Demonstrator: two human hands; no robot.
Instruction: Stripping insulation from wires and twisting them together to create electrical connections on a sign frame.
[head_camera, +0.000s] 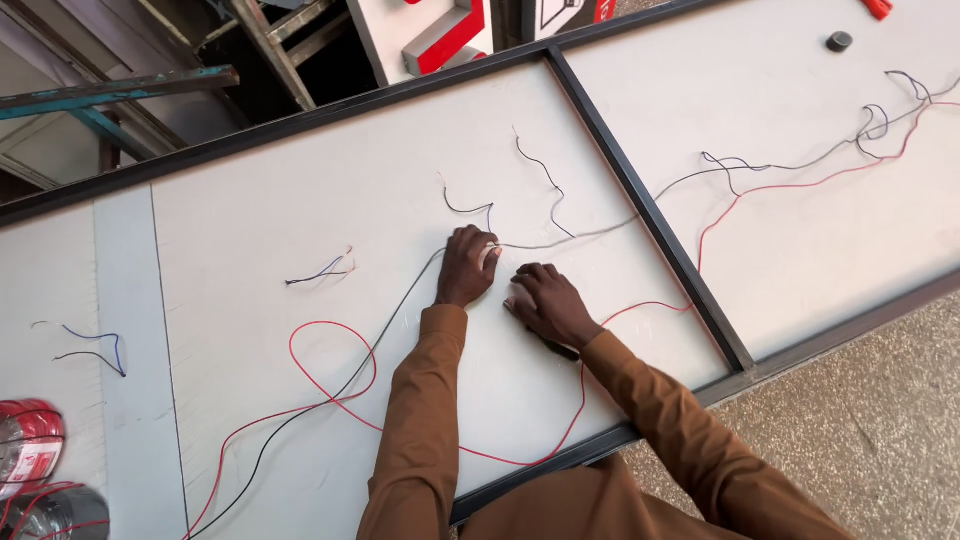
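Brown sleeves (430, 440) are reaching up from six o'clock, nearest the camera, onto the white panel surface (300, 220) framed in black metal bars (650, 215). The left hand (466, 268) is pressing down near the centre, its grip closing narrowly on the grey wire (570, 238), which is running off toward two o'clock. The right hand (545, 303) is lying just beside it at four o'clock, fingers curled over something small and dark at its heel; whether its grip is holding that thing cannot be told. A black wire (340, 385) is trailing from the left hand toward seven o'clock, crossing a looping red wire (330, 325) that is also sweeping under the right forearm and away toward two o'clock. Short blue and black wire ends (320, 272) are sticking up at nine o'clock, and more at twelve o'clock. Red wire spools (30, 445) are sitting at the eight o'clock corner. A small black disc (839, 41) is resting far off at one o'clock.
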